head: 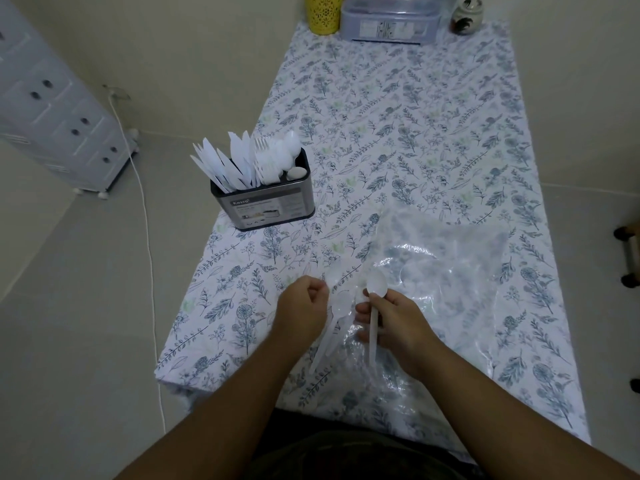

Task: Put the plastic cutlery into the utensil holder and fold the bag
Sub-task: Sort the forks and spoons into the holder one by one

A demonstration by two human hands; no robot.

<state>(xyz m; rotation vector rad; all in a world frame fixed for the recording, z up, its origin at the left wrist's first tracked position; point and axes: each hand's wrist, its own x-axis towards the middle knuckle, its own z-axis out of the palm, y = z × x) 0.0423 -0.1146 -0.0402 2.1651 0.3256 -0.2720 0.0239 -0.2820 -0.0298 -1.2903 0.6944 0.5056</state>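
A dark metal utensil holder (273,206) stands at the table's left edge, filled with white plastic knives, forks and spoons. A clear plastic bag (446,268) lies crumpled on the floral tablecloth in front of me. My right hand (394,323) grips a white plastic spoon (375,289) over the bag's near corner, bowl pointing away. My left hand (304,306) is closed on a bunch of translucent plastic spoons (334,323) whose handles point down toward me. The two hands are almost touching.
At the table's far end stand a yellow cup (323,12), a clear lidded box (391,20) and a small ceramic jar (467,15). A grey drawer unit (59,112) on wheels and a white cable (145,216) are on the floor to the left.
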